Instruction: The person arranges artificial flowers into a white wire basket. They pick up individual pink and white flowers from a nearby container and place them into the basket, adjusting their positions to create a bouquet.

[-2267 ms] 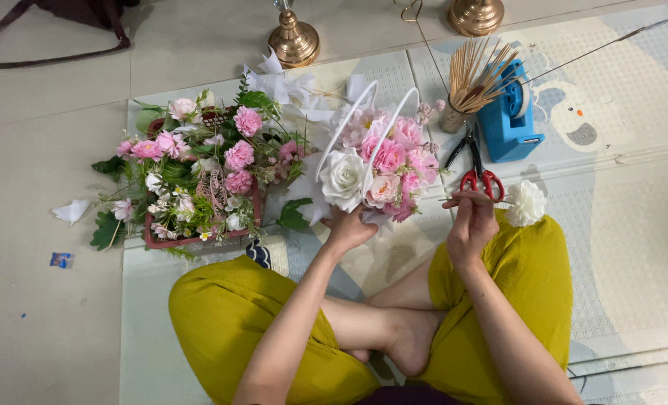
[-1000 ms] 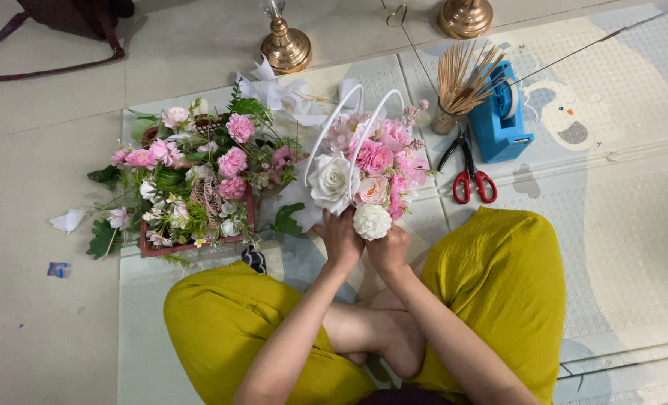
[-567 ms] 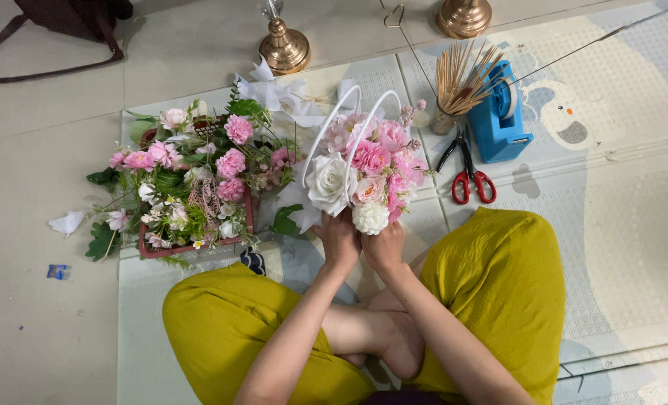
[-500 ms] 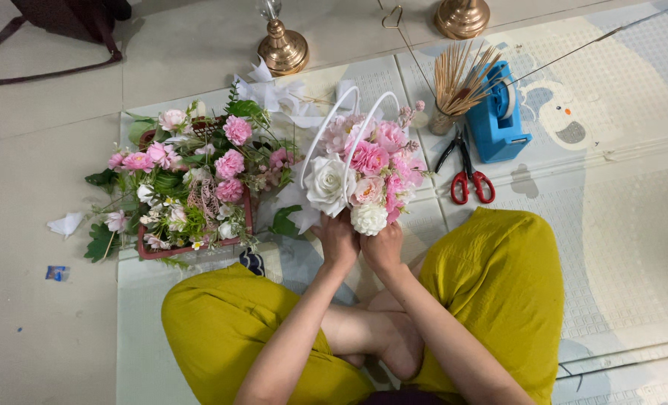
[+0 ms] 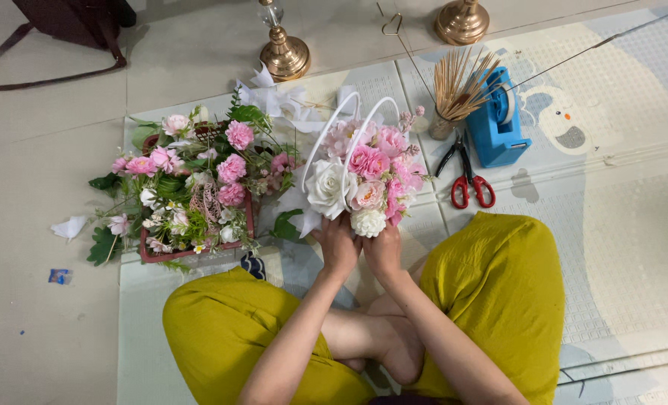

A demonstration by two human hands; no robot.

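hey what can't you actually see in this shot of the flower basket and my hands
Head view only:
- Basket body: hidden by its flowers; only the handles show.
- Fingertips of left hand and right hand: tucked under the blooms.
- Bag: cut off by the top edge.

The floor (image 5: 34, 315) is smooth and pale. A soft play mat (image 5: 626, 247) lies on it. The light is bright.

trousers (image 5: 499, 300): mustard-yellow, loose | arms: bare, sleeveless | feet: bare
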